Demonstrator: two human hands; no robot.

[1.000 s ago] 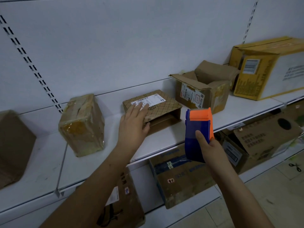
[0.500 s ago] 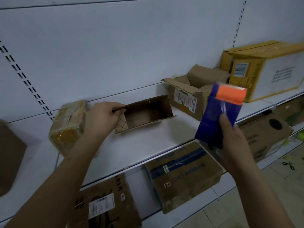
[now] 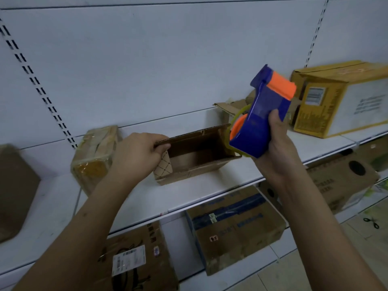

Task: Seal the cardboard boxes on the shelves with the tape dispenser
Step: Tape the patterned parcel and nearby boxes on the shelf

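Note:
A small brown cardboard box [image 3: 195, 158] lies on its side on the white shelf [image 3: 189, 196], its open mouth facing me. My left hand [image 3: 136, 156] pinches the box's upper left edge. My right hand [image 3: 275, 148] grips a blue and orange tape dispenser [image 3: 260, 114], tilted, just right of the box and above the shelf. A box wrapped in yellowish tape [image 3: 94, 156] stands to the left. An open torn box [image 3: 233, 108] sits partly hidden behind the dispenser.
A large yellow box [image 3: 340, 99] stands at the far right of the shelf, and a brown box [image 3: 14, 190] at the far left. More cardboard boxes [image 3: 235, 227] fill the lower shelf. Scissors [image 3: 371, 222] lie on the floor at right.
My left hand turned the small box from label-up onto its side, opening toward me, and now holds its top edge. My right hand raised and tilted the dispenser toward the box.

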